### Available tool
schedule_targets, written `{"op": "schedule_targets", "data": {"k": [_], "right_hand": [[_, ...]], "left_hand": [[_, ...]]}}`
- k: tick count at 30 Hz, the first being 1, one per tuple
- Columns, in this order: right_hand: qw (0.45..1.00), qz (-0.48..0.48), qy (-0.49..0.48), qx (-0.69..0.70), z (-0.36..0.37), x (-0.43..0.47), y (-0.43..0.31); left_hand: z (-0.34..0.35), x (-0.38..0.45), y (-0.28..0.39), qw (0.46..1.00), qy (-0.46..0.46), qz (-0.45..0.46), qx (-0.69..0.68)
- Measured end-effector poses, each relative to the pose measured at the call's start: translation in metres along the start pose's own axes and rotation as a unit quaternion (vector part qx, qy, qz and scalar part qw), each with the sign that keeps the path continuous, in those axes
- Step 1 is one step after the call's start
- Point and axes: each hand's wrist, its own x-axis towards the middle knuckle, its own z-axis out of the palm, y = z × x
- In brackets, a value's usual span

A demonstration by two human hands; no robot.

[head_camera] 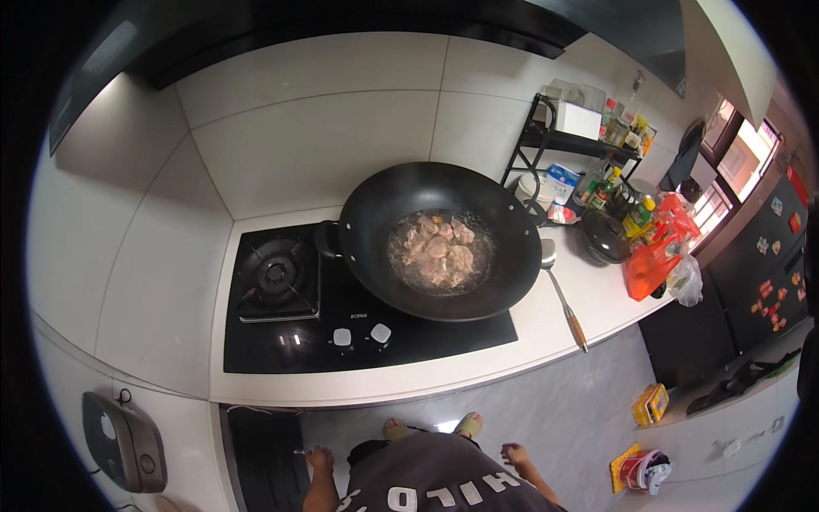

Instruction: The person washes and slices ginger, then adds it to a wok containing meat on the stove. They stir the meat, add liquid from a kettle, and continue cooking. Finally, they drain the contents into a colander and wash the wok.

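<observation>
My left hand (pixel 319 457) hangs low at my side, in front of the counter, with its fingers loosely curled and nothing seen in it. A small shiny metal piece (pixel 299 452) shows just beyond it; I cannot tell whether they touch. On my other side, my right hand (pixel 514 454) hangs free, fingers slightly apart. Before me a large black wok (pixel 441 182) sits over the right side of a black gas hob (pixel 288 349). Pieces of pale meat (pixel 438 249) lie in bubbling liquid inside it. A metal spatula with a wooden handle (pixel 566 307) rests on the counter beside the wok.
The left burner (pixel 276 274) has no pot on it. A black two-tier rack (pixel 563 141) holds bottles and packets. A lidded black pot (pixel 603 237) and a red plastic bag (pixel 649 265) stand farther right. A bucket (pixel 635 470) and a yellow box (pixel 651 404) are on the floor.
</observation>
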Motion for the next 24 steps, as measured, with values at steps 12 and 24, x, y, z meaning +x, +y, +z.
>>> {"op": "schedule_targets", "data": {"k": [12, 24], "right_hand": [[0.985, 0.047, -0.048, -0.157, -0.038, 0.009, -0.033], [0.995, 0.081, -0.017, -0.063, -0.085, 0.011, -0.021]], "left_hand": [[-0.025, -0.002, -0.065, 0.996, -0.026, -0.051, -0.072], [-0.006, -0.031, -0.091, 0.996, -0.027, -0.060, -0.056]]}}
